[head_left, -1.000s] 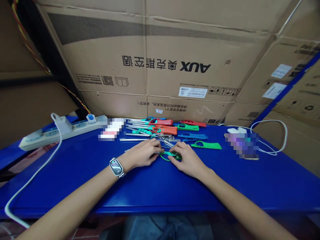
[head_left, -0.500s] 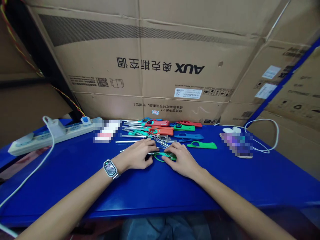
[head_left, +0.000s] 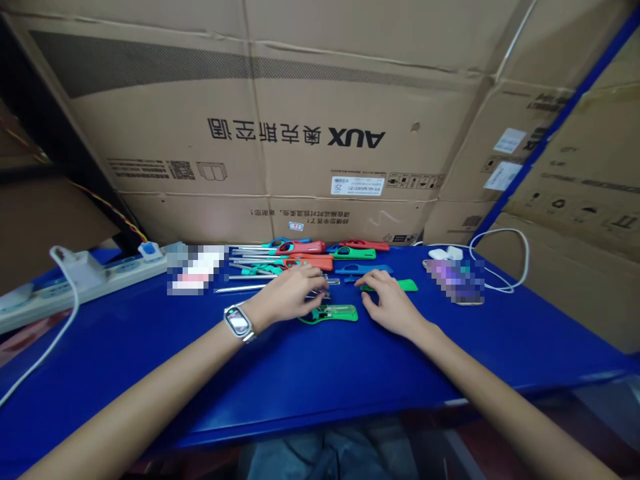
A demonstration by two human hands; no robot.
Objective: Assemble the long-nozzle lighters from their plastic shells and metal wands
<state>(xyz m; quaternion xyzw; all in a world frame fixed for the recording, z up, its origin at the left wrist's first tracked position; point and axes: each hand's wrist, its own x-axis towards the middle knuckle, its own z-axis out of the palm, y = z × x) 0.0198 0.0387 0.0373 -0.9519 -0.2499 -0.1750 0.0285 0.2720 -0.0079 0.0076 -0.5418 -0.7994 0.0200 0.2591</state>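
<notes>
Just in front of my left hand [head_left: 293,293] lies an opened green lighter body [head_left: 345,316], with a clear fuel tank [head_left: 340,309] in it. My left hand, with a watch on its wrist, is curled over small metal and clear parts by the body's left end; what its fingers hold is hidden. To the right, my right hand [head_left: 393,303] has thumb and fingers apart and holds nothing visible. Its fingertips hover over or touch a loose green shell half [head_left: 407,285]; I cannot tell which. Behind it lies a blue shell half [head_left: 365,269].
Assembled long-necked lighters, among them a red one [head_left: 305,247] and an orange one [head_left: 317,262], lie at the back. A green shell [head_left: 355,253] sits beside them. A power strip [head_left: 110,277] stands left; a phone [head_left: 456,283] and white cable [head_left: 525,263] lie right. Cardboard [head_left: 300,80] walls the back.
My right hand has left the green lighter body and moved right to the loose green shell. My left hand stays near the body's left end. The view has shifted a little to the right.
</notes>
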